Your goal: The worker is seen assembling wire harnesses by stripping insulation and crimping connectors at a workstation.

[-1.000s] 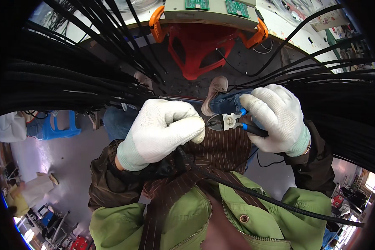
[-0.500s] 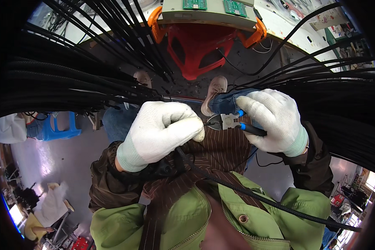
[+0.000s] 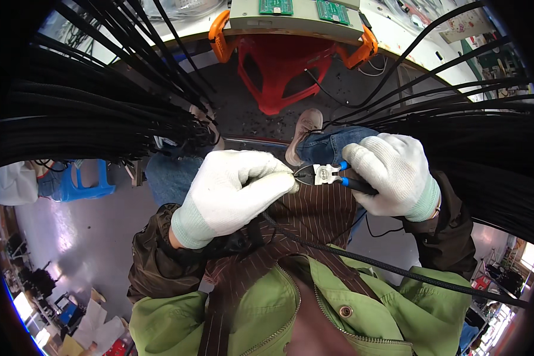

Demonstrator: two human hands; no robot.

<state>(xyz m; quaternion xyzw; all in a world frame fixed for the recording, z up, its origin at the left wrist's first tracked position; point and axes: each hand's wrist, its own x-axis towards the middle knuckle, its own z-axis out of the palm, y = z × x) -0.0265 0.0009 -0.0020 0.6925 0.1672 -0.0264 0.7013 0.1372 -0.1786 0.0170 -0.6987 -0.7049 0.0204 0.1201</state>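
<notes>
My gloved left hand (image 3: 234, 193) pinches the end of a black braided cable (image 3: 362, 258) between thumb and fingers. That cable runs from beneath this hand across my lap to the lower right. My gloved right hand (image 3: 391, 172) is wrapped round a pair of cutting pliers (image 3: 326, 174) with black and blue handles. The pliers' jaws point left, at thin dark wire ends close to my left fingertips. Whether the jaws touch or grip a wire is too small to tell. The cable end itself is mostly hidden by the left glove.
Thick bundles of black cables hang at the left (image 3: 89, 118) and right (image 3: 469, 154). A red plastic stool (image 3: 267, 83) stands under the bench, where orange clamps (image 3: 219, 37) hold a box with green circuit boards (image 3: 333, 10). A blue stool (image 3: 86, 181) is at left.
My left hand has shifted slightly right, closer to the pliers' jaws. The right hand stays nearly in place. The left cable bundle and the trailing cable have swung a little.
</notes>
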